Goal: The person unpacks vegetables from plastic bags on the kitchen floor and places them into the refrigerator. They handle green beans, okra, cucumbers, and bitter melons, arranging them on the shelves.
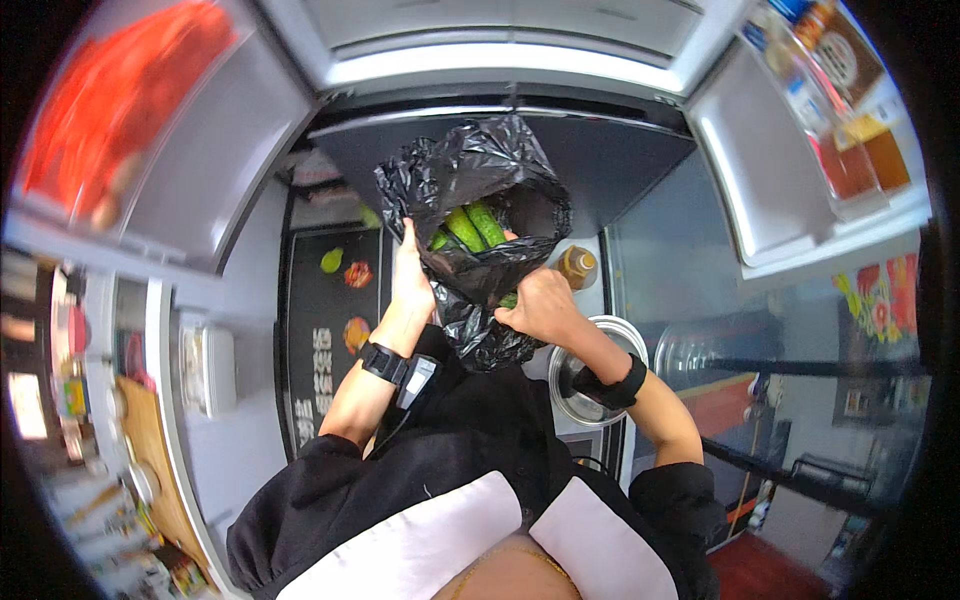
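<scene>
A black plastic bag hangs in front of me with its mouth spread open. Inside lie several green cucumbers; the bag's folds cover the rest of its contents. My left hand holds the bag's left side, fingers pointing up along the plastic and partly hidden by it. On the right, my right hand grips the crumpled front of the bag in curled fingers. A bit of something green shows beside those fingertips, too small to name.
An open refrigerator spreads its left door and right door on both sides. The left door bears a red plastic bag. Right of the bag stand a bottle with a yellow cap and a round metal pot. A dark printed mat lies at left.
</scene>
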Available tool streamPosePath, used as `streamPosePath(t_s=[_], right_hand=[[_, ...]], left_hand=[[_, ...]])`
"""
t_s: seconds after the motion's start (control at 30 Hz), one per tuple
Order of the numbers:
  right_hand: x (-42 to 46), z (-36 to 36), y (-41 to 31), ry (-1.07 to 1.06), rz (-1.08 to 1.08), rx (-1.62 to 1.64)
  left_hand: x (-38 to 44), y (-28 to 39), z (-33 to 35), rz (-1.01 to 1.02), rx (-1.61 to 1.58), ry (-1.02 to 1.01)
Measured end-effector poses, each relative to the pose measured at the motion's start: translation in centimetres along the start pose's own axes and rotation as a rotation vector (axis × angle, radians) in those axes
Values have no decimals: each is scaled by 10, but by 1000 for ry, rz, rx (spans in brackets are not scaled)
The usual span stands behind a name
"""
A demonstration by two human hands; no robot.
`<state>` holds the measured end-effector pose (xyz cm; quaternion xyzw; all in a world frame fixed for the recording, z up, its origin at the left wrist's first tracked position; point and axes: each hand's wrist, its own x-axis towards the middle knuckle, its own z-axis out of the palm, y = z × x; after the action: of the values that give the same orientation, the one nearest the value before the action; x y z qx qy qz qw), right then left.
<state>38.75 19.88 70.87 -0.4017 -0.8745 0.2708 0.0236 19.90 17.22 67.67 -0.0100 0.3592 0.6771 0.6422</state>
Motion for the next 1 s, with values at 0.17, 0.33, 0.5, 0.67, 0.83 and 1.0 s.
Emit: streamPosePath(t_s=[0.17,0.33,0.5,0.67,0.83,1.0], right_hand=[[-26,19,-22,100,-194,8],[-23,31,-29,172,-312,198],[-11,2,-59,-201,-32,582],[-2,18,-90,-160,171,892],[7,53,-90,-155,249,986],[14,69,-112,-139,339,718]], left_hand=[[-51,-1,0,59,-99,66],[-72,7,-24,76,-123,26],[-55,29,-67,-38,-190,-39],[-66,55,-87,-117,-164,-46],[-84,94,-125,-362,-68,-31],[-111,110,-109,506,1175,200]])
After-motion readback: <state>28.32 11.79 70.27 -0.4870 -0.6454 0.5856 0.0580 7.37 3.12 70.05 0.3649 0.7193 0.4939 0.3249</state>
